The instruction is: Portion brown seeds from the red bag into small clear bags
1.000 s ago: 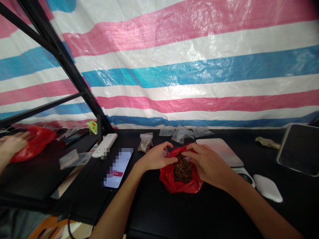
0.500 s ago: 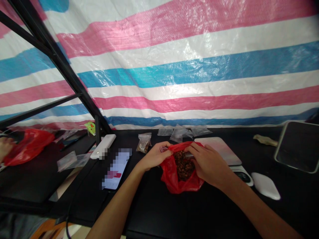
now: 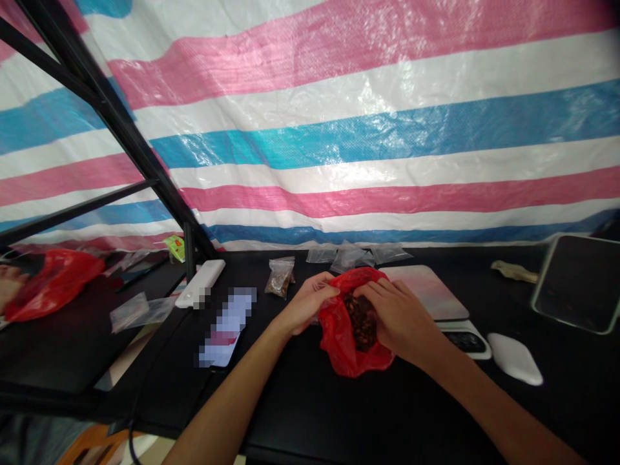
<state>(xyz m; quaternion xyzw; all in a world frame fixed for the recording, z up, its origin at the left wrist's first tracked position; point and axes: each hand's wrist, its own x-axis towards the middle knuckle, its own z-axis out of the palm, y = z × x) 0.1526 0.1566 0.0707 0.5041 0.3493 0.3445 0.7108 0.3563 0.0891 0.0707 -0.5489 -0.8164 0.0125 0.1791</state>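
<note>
A red plastic bag stands with its mouth open on the black table, with many small brown dried pieces inside. My left hand is closed on the bag's left rim; a bit of clear plastic shows at its fingers. Over the right side of the mouth, my right hand dips its curled fingers toward the brown pieces. Its thumb and whatever it pinches are hidden. Behind my left hand lies a small clear zip bag with brown bits in it. Right of the bag is a flat scale, partly covered by my right hand.
Flat clear bags lie along the striped sheet. A phone and a white power strip are on the left, a white mouse-like object on the right. At far left, another person's hand is by a second red bag.
My right hand's fingers have moved from the bag's far rim down into its mouth. My left hand has shifted slightly right, still on the rim. The far rim now stands more open.
</note>
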